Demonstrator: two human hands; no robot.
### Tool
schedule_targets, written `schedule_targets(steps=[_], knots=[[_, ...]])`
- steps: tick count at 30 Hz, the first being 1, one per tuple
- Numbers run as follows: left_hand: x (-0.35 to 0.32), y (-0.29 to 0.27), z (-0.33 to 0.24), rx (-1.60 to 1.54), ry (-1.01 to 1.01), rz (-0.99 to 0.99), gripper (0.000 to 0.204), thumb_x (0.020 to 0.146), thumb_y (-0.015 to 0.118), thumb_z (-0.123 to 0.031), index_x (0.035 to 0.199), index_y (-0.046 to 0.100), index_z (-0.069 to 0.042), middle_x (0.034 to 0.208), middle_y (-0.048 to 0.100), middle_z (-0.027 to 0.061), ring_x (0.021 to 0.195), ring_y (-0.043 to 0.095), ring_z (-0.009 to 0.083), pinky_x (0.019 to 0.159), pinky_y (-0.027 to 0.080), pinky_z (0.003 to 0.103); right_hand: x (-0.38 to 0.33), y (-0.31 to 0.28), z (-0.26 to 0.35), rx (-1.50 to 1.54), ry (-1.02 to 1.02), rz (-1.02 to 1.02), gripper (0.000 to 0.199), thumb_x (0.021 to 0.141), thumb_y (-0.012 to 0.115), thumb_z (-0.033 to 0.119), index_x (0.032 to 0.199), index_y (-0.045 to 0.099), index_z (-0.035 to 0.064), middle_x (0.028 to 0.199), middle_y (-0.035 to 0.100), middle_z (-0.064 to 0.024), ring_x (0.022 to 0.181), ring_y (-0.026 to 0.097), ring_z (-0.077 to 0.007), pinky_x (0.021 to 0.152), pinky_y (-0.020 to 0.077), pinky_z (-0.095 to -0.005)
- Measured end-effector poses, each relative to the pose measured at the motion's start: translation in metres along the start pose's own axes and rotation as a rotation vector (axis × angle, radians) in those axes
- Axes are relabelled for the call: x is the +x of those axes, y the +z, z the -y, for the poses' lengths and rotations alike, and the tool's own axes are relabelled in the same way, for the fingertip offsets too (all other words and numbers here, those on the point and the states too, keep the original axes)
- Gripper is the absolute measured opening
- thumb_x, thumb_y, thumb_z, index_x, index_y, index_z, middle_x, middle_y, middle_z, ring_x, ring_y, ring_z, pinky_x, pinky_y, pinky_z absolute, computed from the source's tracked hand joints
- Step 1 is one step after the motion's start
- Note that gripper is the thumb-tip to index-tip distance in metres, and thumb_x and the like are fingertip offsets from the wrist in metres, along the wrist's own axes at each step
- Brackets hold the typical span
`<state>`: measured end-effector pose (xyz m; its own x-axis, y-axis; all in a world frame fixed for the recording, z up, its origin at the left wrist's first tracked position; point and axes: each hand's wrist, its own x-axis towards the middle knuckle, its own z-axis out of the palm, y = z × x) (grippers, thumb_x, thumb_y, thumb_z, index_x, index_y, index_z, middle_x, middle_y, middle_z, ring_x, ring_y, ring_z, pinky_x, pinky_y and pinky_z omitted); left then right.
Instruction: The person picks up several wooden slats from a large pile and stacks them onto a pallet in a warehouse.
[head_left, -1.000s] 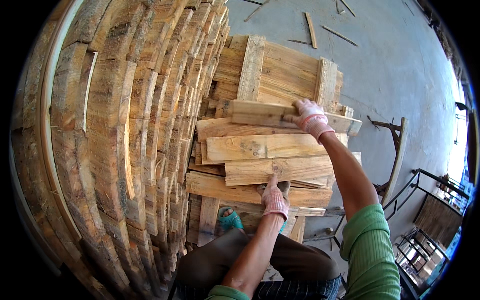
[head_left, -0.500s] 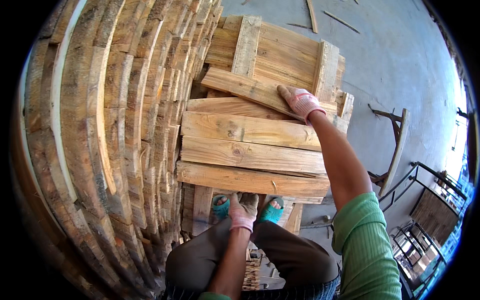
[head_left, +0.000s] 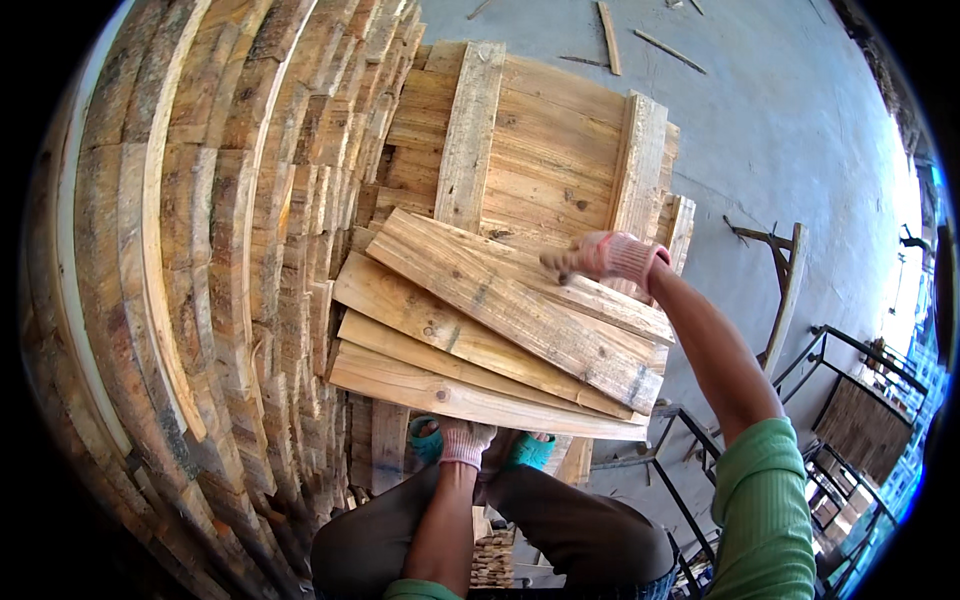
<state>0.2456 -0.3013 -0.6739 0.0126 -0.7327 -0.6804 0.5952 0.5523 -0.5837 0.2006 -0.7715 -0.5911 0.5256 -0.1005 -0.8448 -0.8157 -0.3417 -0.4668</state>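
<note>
My right hand [head_left: 608, 257], in a pink and white work glove, hovers over the far part of the loose wooden planks. Its fingers are slightly bent, and I see nothing held in them. Just below it lies a plank [head_left: 630, 308]. A broad plank [head_left: 520, 312] rests slantwise across several others, which fan out toward me. My left hand [head_left: 467, 440], gloved too, is at the underside of the nearest plank [head_left: 480, 404], between my feet. That plank's edge hides its fingers, so its grip does not show. Beneath the loose planks is a panel of boards [head_left: 555, 150] with two crosspieces.
A tall stack of rough boards [head_left: 230, 200] rises close along my left side. On the grey floor [head_left: 760, 130] lie thin wood strips [head_left: 668, 50]. A wooden frame [head_left: 785, 295] and black metal frames [head_left: 830, 350] stand to the right. My feet wear teal sandals [head_left: 530, 452].
The broad slanted plank has come toward me and now lies over the near planks, which have fanned out. My right hand has let go of it. My left hand has moved under the nearest plank.
</note>
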Motion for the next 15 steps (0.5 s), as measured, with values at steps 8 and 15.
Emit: schedule_targets(steps=[8,15], knots=[[0.032,-0.005,0.024,0.798,0.206,-0.245,0.073,0.095,0.044,-0.058,0.152,0.038,-0.013,0.155,0.046,0.0084,0.139,0.044,0.0324,0.115,0.034,0.054,0.024,0.079,-0.043,0.104,0.044,-0.266,0.079,0.099,0.028,0.069,0.132,0.064,0.0068,0.133,0.061,-0.0248,0.13,0.054,-0.0401,0.107,0.0428,-0.0458],[-0.017,0.011,0.015,1.489,0.165,-0.111,0.083,0.1,0.022,-0.069,0.161,0.02,-0.013,0.167,0.022,0.0114,0.151,0.026,0.0332,0.124,0.025,0.049,-0.058,0.065,0.051,0.088,0.068,0.074,0.085,0.098,0.025,0.073,0.145,0.052,0.0077,0.144,0.055,-0.0213,0.138,0.049,-0.0358,0.116,0.0361,-0.0406]])
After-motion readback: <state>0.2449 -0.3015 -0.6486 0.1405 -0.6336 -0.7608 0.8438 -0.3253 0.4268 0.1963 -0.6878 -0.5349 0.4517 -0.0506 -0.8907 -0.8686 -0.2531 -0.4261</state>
